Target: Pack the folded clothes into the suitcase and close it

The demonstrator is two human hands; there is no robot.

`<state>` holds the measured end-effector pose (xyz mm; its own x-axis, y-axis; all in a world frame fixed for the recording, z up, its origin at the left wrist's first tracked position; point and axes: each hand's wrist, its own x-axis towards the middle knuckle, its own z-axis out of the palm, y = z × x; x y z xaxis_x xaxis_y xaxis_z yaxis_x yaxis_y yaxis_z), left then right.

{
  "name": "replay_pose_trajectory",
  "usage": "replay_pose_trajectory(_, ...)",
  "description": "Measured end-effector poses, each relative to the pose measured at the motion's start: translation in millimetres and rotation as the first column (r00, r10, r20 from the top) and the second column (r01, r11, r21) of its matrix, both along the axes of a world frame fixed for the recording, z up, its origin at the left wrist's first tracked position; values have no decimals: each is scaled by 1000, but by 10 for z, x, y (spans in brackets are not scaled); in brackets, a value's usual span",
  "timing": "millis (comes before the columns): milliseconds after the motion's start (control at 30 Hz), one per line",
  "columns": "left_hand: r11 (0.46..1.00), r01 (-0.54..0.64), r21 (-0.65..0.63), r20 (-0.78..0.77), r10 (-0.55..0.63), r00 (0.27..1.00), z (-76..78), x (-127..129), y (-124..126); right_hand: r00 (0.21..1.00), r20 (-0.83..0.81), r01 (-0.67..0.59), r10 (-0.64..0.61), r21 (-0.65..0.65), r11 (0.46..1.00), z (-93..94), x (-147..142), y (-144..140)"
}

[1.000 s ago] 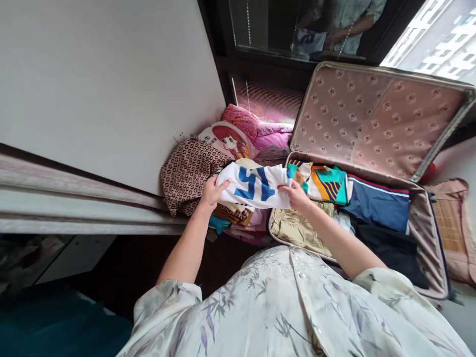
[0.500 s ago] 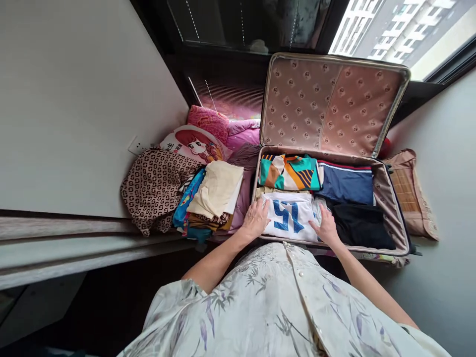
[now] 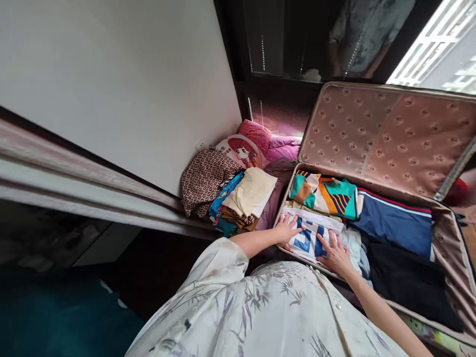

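Observation:
A folded white shirt with blue lettering (image 3: pixel 310 234) lies in the near left corner of an open suitcase (image 3: pixel 442 225). My left hand (image 3: pixel 285 231) rests flat on its left edge. My right hand (image 3: pixel 337 253) lies spread on its right side, fingers apart. Behind the shirt in the case sit a folded teal, orange and navy top (image 3: pixel 325 193), a navy garment with a striped edge (image 3: pixel 394 223) and a black garment (image 3: pixel 405 277).
The suitcase lid (image 3: pixel 383 134) stands upright against a dark window. Left of the case, a pile of folded clothes topped by a cream piece (image 3: pixel 249 193), a brown patterned bag (image 3: pixel 204 178), a cartoon-print cushion (image 3: pixel 241 151) and pink bedding (image 3: pixel 278 144) lie by a white wall.
The white shirt went from held up over the clothes pile into the suitcase's near corner. Both hands now press flat on it, and the view has swung left.

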<state>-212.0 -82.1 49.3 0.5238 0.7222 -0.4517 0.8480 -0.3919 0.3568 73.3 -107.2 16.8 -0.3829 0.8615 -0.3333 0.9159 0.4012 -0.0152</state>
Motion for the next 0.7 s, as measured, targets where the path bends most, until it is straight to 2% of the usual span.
replay_pose_trajectory(67,995,-34,97,107,24,994,124,-147,-23,998,-23,61,-61,7,998,18,70,-60)
replay_pose_trajectory(133,953,-180,244,195,134,972,271,-406,-44,988,-82,131,-128,32,991,27,156,-123)
replay_pose_trajectory(167,907,-288,309,221,226,949,337,-574,-48,980,-124,166,-159,45,985,28,195,-145)
replay_pose_trajectory(233,781,-489,387,206,444,872,432,-947,-48,952,-238,211,-190,65,975,26,241,-157)
replay_pose_trajectory(300,689,-591,420,108,609,786,465,-1301,-44,910,-376,217,-173,78,973,34,224,-127)
replay_pose_trajectory(333,672,-604,429,56,647,760,464,-1446,-43,885,-442,203,-147,82,976,47,190,-101)
replay_pose_trajectory(433,693,-595,407,-31,661,750,452,-1707,-27,808,-584,142,-74,71,987,134,6,-14)
replay_pose_trajectory(533,705,-627,331,-58,678,733,501,-1800,48,755,-650,132,-84,25,991,280,-220,54)
replay_pose_trajectory(633,696,-648,309,-60,694,717,657,-1932,206,699,-700,136,-145,-69,988,447,-419,110)
replay_pose_trajectory(700,671,-663,332,-22,709,705,838,-2084,336,647,-732,130,-212,-169,977,569,-537,150)
